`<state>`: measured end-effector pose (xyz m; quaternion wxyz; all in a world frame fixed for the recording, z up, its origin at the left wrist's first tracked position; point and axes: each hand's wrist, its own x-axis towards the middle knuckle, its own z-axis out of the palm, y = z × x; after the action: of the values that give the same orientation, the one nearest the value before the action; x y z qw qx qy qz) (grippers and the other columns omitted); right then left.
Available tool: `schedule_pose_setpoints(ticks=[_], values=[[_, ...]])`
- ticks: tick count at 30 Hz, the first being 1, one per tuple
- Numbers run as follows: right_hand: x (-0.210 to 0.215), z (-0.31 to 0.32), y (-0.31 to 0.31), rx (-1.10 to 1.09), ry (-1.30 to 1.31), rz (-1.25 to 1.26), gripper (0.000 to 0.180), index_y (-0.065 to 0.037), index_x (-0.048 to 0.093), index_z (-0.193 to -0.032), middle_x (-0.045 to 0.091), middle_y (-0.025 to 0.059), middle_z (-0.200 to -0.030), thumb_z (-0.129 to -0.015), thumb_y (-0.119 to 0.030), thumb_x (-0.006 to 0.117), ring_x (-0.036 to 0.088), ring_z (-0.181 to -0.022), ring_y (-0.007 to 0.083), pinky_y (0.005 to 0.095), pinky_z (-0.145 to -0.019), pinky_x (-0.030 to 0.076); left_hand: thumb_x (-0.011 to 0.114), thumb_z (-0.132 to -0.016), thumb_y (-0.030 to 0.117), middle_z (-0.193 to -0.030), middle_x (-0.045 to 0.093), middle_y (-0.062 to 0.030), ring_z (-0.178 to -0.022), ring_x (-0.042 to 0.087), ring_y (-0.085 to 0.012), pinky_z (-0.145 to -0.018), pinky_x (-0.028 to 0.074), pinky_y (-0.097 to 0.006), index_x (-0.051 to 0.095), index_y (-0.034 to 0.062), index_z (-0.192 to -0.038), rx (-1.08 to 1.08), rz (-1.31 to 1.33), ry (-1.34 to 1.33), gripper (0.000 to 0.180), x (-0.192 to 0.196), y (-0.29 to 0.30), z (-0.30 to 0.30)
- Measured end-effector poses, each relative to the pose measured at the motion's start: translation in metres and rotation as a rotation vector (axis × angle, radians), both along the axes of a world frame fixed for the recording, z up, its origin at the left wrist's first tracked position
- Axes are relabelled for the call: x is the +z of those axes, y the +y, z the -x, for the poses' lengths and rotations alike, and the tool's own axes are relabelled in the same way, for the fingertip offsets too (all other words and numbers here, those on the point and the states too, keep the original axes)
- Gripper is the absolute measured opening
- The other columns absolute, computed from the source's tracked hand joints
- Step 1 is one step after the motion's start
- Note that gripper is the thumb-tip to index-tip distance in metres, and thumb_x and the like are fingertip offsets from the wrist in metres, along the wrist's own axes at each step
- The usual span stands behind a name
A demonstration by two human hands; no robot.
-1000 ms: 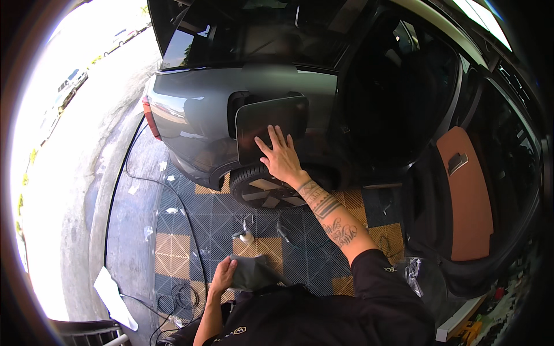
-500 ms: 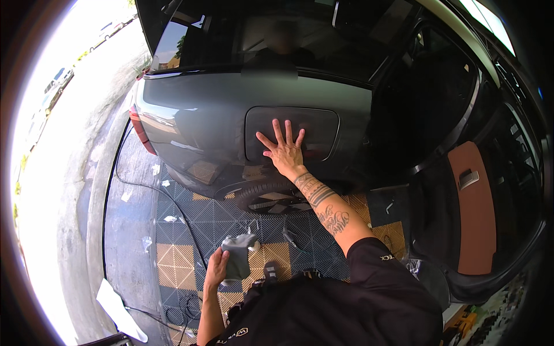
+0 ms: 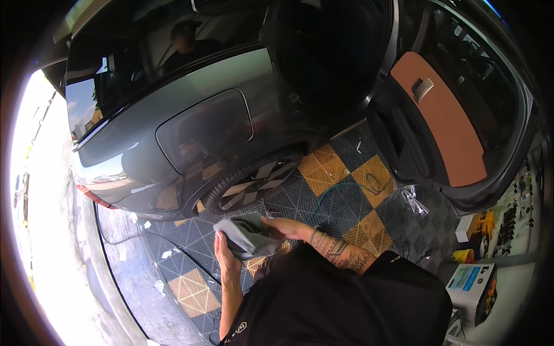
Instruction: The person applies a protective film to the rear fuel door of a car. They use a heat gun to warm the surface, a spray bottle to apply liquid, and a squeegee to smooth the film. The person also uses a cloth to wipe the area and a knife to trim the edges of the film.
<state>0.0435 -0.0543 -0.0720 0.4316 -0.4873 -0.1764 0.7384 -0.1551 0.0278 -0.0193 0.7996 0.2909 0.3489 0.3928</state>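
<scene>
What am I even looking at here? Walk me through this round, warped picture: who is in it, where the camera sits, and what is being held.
The camera sits on a person's head and looks down; its fisheye lens bends straight edges. No machine is here, only two bare hands. The left hand and the tattooed right hand both hold a crumpled grey cloth. In front stands a glossy grey car with its black tyre and an open door lined with a tan panel. Below lies a floor of black and orange ribbed tiles, and a thin green cable runs across it.
</scene>
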Motion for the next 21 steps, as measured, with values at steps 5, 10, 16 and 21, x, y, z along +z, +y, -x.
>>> schedule_pose_setpoints(ticks=[5,10,16,21], values=[[0.015,-0.068,-0.044,-0.142,-0.112,-0.325,0.036,0.004,0.068,-0.101,0.068,0.0104,-0.105,-0.096,-0.029,0.056,0.063,-0.093,0.0168,0.0297,-0.087,0.049,0.050,-0.101,0.027,-0.098,0.064,-0.0055,-0.083,0.063,-0.0103,-0.077,0.052,-0.024,0.053,-0.0010,-0.118,-0.394,-0.142,0.187,0.033,0.016,-0.011,-0.081],[-0.017,-0.192,-0.073,-0.461,0.274,-0.372,0.024,0.005,0.067,-0.102,0.068,0.0104,-0.101,-0.090,-0.009,0.051,0.062,-0.086,0.0182,0.0300,-0.089,0.046,0.045,-0.102,0.037,-0.089,0.064,-0.0038,-0.079,0.061,-0.0084,-0.070,0.050,-0.023,0.058,-0.0035,-0.104,-0.420,-0.410,0.421,0.043,-0.018,-0.020,-0.150],[-0.008,-0.261,-0.108,-0.093,0.116,-0.204,0.029,0.004,0.062,-0.111,0.067,0.0098,-0.102,-0.085,-0.007,0.058,0.062,-0.093,0.0166,0.0310,-0.084,0.049,0.040,-0.103,0.042,-0.078,0.063,-0.0029,-0.073,0.055,-0.0073,-0.067,0.046,-0.023,0.062,-0.0062,-0.097,-0.388,-0.350,0.502,0.053,0.035,-0.073,-0.243],[0.018,-0.290,-0.101,0.126,-0.219,-0.535,0.040,-0.001,0.061,-0.113,0.066,0.0075,-0.107,-0.079,-0.016,0.073,0.062,-0.097,0.0154,0.0276,-0.086,0.050,0.041,-0.102,0.043,-0.074,0.059,-0.0011,-0.070,0.051,-0.0066,-0.064,0.044,-0.025,0.061,-0.0061,-0.094,-0.454,-0.486,0.713,0.054,0.038,-0.104,-0.274]])
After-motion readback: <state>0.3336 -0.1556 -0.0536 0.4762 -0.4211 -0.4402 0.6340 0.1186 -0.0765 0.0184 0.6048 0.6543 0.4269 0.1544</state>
